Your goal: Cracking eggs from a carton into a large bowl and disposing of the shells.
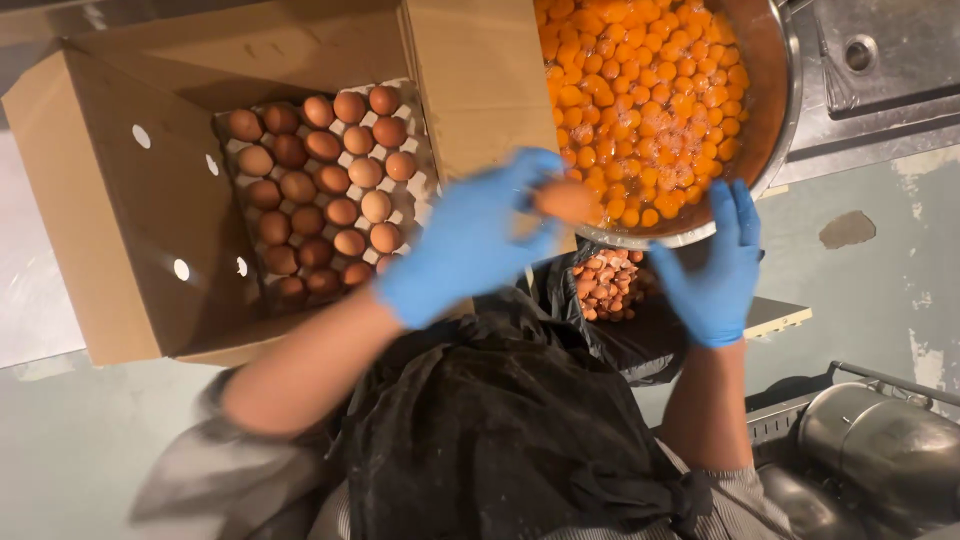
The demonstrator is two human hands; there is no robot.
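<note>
A large cardboard box [120, 230] holds a tray of brown eggs [320, 190]. Beside it, a wide metal bowl [775, 120] brims with orange yolks [640, 90]. Below, a black bag [640, 340] holds broken shells [610, 285]. The gloved left hand [470, 235] grips a brown egg [567, 200], long axis pointing sideways toward the bowl's rim. The gloved right hand [715, 265] hovers with fingers spread, holding nothing.

Blue gloves [470, 240], brown eggs [320, 190], tan cardboard box [110, 220], orange yolks [640, 90], silver bowl [775, 130], black apron [500, 430]
</note>
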